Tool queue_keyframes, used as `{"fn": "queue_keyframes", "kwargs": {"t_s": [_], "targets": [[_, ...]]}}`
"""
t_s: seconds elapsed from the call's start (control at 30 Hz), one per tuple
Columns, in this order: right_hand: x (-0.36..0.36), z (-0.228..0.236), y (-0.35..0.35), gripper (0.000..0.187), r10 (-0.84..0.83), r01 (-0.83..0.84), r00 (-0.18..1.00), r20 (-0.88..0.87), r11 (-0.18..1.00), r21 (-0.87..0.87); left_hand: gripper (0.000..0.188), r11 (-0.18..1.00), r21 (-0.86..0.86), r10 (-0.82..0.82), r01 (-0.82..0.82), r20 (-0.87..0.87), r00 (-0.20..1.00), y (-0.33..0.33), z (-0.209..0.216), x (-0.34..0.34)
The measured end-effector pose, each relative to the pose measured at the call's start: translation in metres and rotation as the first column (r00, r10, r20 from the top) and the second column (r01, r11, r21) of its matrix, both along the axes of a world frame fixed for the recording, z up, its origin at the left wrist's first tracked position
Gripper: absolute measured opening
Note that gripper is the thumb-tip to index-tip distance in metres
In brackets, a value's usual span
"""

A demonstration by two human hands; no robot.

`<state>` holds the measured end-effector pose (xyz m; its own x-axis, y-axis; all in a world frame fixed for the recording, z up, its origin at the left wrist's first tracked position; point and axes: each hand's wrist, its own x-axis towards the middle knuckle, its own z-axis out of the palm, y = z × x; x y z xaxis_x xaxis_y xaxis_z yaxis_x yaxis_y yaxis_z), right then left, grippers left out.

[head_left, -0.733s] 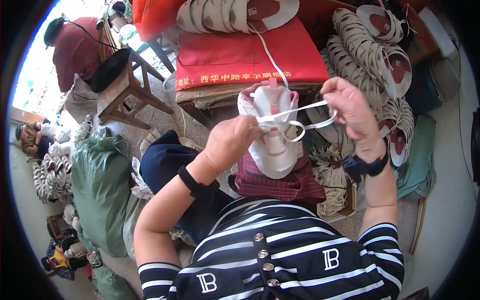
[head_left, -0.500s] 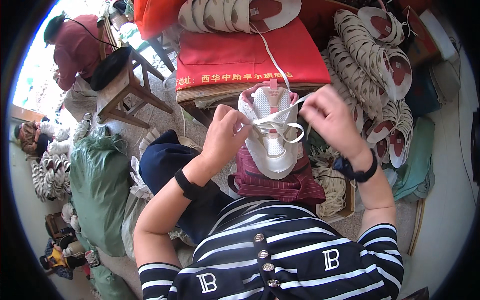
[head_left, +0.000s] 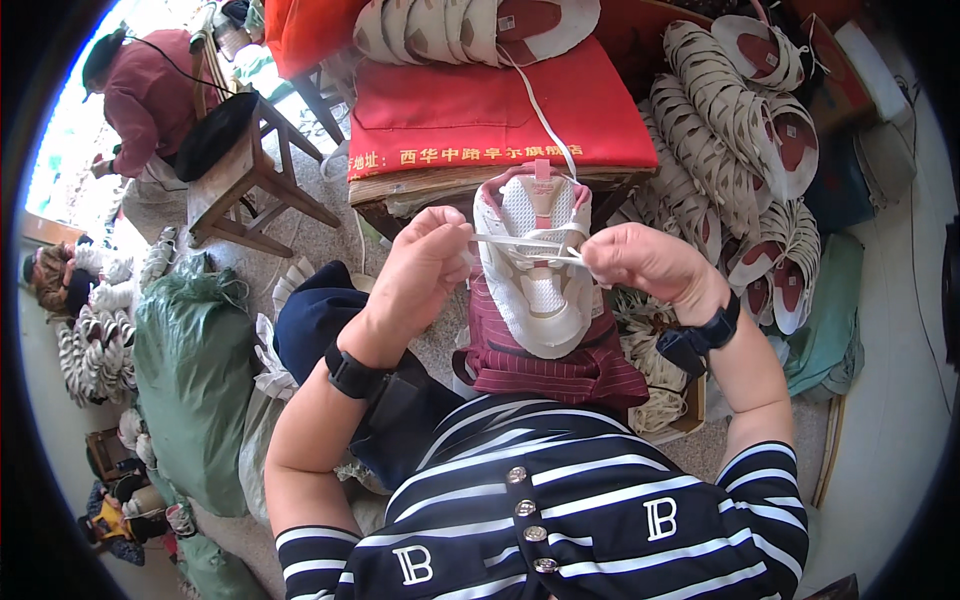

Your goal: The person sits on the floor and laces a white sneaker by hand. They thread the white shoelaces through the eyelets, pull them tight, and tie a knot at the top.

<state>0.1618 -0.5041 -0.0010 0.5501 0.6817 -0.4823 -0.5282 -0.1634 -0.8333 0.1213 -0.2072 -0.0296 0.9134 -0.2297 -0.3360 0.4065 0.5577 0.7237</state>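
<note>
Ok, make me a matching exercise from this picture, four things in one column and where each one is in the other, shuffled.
Things:
1. white shoe upper
2. white lace
3. green sack
4. stacked insoles

Places:
A. on the floor, to the person's left
B. piled to the person's right
C. pinched between the left hand and the right hand
D. on the dark red striped cloth on the lap

Pairs: 1-D, 2-C, 3-A, 4-B

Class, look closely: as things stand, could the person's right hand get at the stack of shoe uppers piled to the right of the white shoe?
Probably yes. The right hand lies close beside the stack of shoe uppers with nothing between them, though it now pinches the white lace and would have to let go.
</note>
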Motion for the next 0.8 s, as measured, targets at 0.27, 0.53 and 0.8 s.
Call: {"fn": "queue_keyframes", "kwargs": {"t_s": [0.27,0.53,0.8], "targets": [[0.008,-0.012,0.008,0.019,-0.202,0.204,0.963,-0.18,0.979,-0.008,0.008,0.987,0.033,0.156,-0.154,-0.054,0.986,0.036,0.011,0.005],[-0.002,-0.004,0.032,0.019,-0.099,0.417,0.416,0.904,0.904,-0.093,0.01,0.89,0.32,0.283,-0.325,0.174,0.943,0.079,0.03,0.01],[-0.002,0.004,0.05,0.018,0.218,0.304,0.307,0.926,0.9,-0.313,0.014,0.509,0.841,-0.178,-0.185,0.313,0.933,0.072,0.019,-0.006]]}}
